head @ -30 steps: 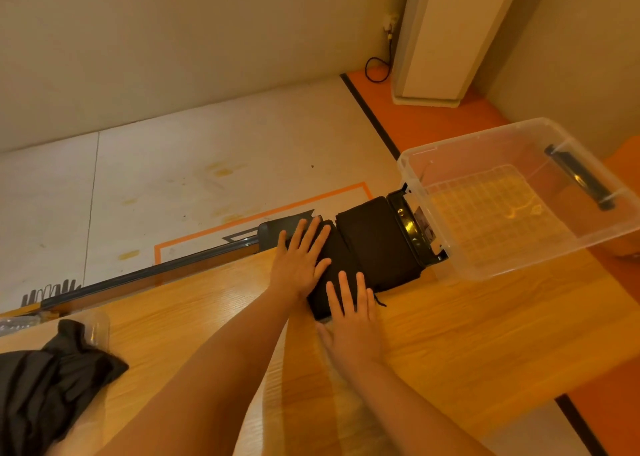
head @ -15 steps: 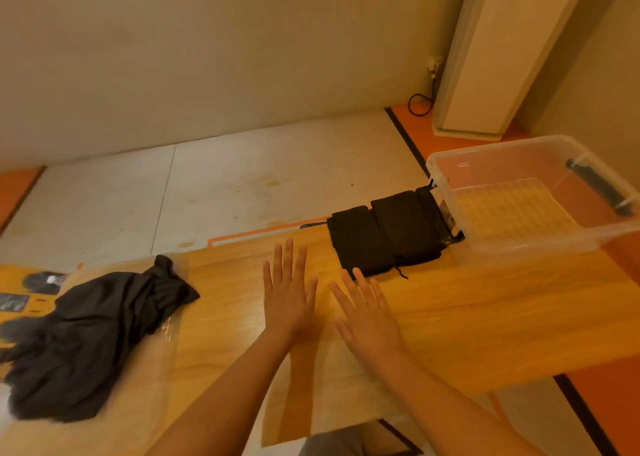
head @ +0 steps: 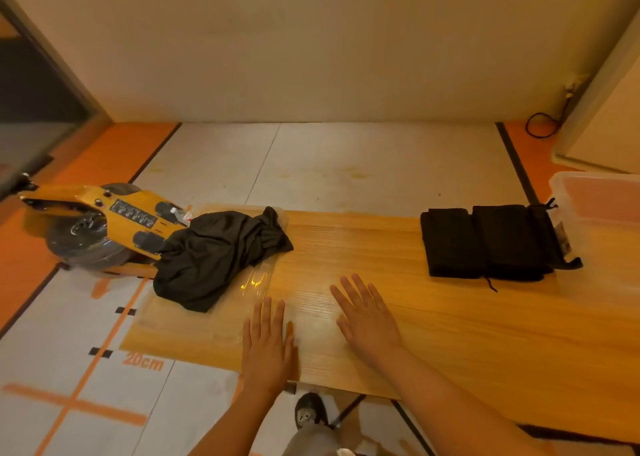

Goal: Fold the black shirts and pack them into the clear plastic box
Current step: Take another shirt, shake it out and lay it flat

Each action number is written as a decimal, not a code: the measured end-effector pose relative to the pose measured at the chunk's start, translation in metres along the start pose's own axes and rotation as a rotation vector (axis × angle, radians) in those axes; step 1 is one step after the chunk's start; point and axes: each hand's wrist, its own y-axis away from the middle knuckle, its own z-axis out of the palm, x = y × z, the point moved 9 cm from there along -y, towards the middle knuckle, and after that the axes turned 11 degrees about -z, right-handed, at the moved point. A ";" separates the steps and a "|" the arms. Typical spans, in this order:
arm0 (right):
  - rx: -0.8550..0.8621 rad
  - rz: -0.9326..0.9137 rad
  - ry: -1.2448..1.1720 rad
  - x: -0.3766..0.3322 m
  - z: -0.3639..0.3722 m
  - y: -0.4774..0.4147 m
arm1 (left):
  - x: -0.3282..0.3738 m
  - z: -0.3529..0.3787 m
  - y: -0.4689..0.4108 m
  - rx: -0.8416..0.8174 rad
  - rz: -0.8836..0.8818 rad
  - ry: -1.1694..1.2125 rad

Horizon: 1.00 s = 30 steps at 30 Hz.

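Two folded black shirts point(head: 485, 242) lie side by side on the wooden table point(head: 450, 334), close to the clear plastic box point(head: 595, 195) at the right edge of view. A crumpled black shirt point(head: 214, 254) lies at the table's left end on a clear plastic sheet point(head: 252, 282). My left hand point(head: 268, 344) and my right hand point(head: 367, 320) hover flat over the table's near middle, fingers straight, holding nothing. Both are apart from every shirt.
A yellow machine with a dark wheel point(head: 100, 223) sits on the floor left of the table, touching the crumpled shirt. A white cabinet point(head: 606, 109) and a black cable point(head: 540, 126) stand at the back right. My shoe point(head: 310, 410) shows below the table edge.
My hands lifted off the folded shirts and drew back toward me and left. The view swung left, so the crumpled shirt came into full view and the box slid to the right edge.
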 end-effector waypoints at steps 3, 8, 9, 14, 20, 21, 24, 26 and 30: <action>-0.070 -0.052 0.001 -0.021 0.010 -0.023 | -0.026 -0.017 -0.006 0.006 -0.051 0.005; -0.026 -0.163 -0.014 -0.063 0.002 -0.080 | -0.072 -0.055 -0.055 0.092 -0.091 -0.023; -0.004 -0.168 -0.037 -0.071 -0.001 -0.092 | -0.082 -0.062 -0.068 0.113 -0.096 -0.023; 0.020 -0.192 -0.164 -0.102 -0.013 -0.143 | -0.104 -0.074 -0.127 0.026 -0.136 0.049; -0.153 0.008 -0.355 -0.113 0.021 -0.180 | -0.095 -0.060 -0.167 -0.067 -0.149 -0.125; -0.173 0.025 -0.393 -0.114 0.025 -0.182 | -0.094 -0.062 -0.172 -0.050 -0.123 -0.165; -0.157 0.104 -0.582 -0.115 0.027 -0.185 | -0.096 -0.079 -0.188 0.011 -0.081 -0.013; -0.105 0.216 -0.885 -0.113 0.021 -0.192 | -0.098 -0.101 -0.199 0.022 -0.079 0.255; -0.043 0.201 -1.281 -0.124 -0.020 -0.218 | -0.086 -0.160 -0.224 -0.062 -0.189 0.849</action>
